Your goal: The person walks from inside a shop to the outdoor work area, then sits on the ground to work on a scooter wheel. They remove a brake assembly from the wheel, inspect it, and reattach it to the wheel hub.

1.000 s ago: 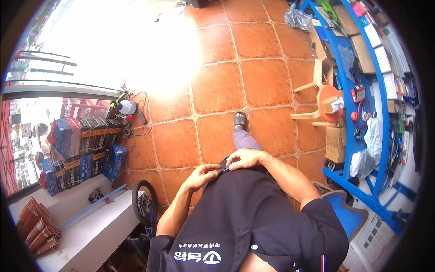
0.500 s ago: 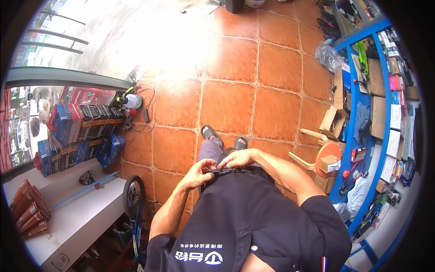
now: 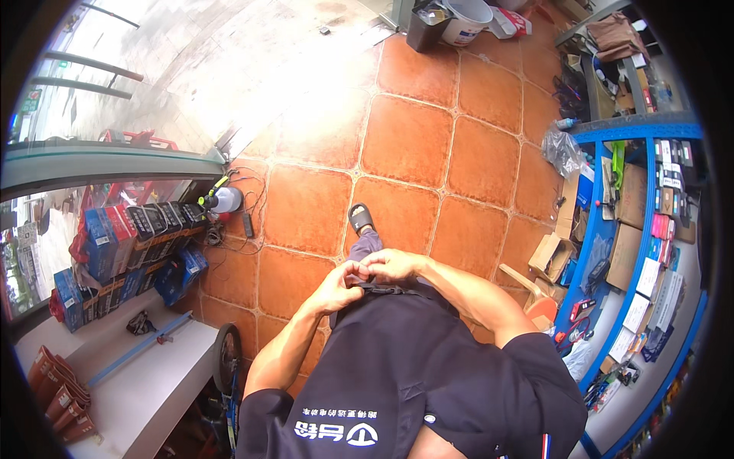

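Observation:
My left hand (image 3: 339,286) and my right hand (image 3: 386,265) meet at my waist with curled fingers pressed together. What they pinch is too small and hidden to name. A black strap or waistband (image 3: 390,289) lies just beneath them, at the top edge of my dark shirt (image 3: 382,352). Below my hands in the view, the shirt covers most of my body, and one sandalled foot (image 3: 360,218) shows on the floor ahead.
Orange tiled floor (image 3: 397,138) leads to a bright glass doorway (image 3: 191,161). On the left are boxes (image 3: 107,245), a spray bottle (image 3: 225,200), cables, a white counter (image 3: 153,375) and a bicycle (image 3: 228,359). Blue shelving (image 3: 642,252), a wooden stool (image 3: 539,306) and bins (image 3: 459,23) stand right and ahead.
The view has moved forward and turned, bringing bins and more right-hand shelving into sight. My feet have stepped. My hands stay at my waist, their fingertips now closer together.

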A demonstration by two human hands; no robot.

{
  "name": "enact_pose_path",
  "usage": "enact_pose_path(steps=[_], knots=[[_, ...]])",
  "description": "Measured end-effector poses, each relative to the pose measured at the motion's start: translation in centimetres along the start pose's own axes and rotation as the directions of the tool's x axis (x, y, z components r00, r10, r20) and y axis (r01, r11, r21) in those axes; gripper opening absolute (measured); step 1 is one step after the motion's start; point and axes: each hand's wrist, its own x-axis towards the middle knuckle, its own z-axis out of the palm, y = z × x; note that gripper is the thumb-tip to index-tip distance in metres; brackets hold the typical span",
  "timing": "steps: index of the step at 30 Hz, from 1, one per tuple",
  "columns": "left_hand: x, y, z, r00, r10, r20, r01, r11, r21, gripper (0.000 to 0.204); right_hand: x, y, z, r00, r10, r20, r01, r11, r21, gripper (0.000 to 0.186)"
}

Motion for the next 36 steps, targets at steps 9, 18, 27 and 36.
enact_pose_path(steps=[9, 18, 27, 36], knots=[[6.2, 9.0, -3.8, 0.984, 0.058, -0.17, -0.022, 0.979, 0.204, 0.056, -0.4, -12.5, -4.9, 0.98, -0.144, -0.136, 0.085, 0.926, -0.367, 0.036], [14.9, 19.1, 0.1, 0.836, 0.284, -0.47, 0.08, 0.783, 0.617, 0.04, -0.1, -20.2, -18.0, 0.946, -0.211, -0.246, 0.127, 0.94, -0.316, 0.021], [20.8, 28.2, 0.5, 0.798, 0.265, -0.541, 0.22, 0.708, 0.671, 0.047, -0.3, -29.1, -28.1, 0.994, -0.053, -0.097, 0.006, 0.903, -0.43, 0.015], [18.7, 31.5, -4.3, 0.858, 0.159, -0.488, 0.143, 0.839, 0.524, 0.042, 3.2, -36.0, -32.4, 1.0, 0.012, 0.005, -0.009, 0.922, -0.387, 0.011]])
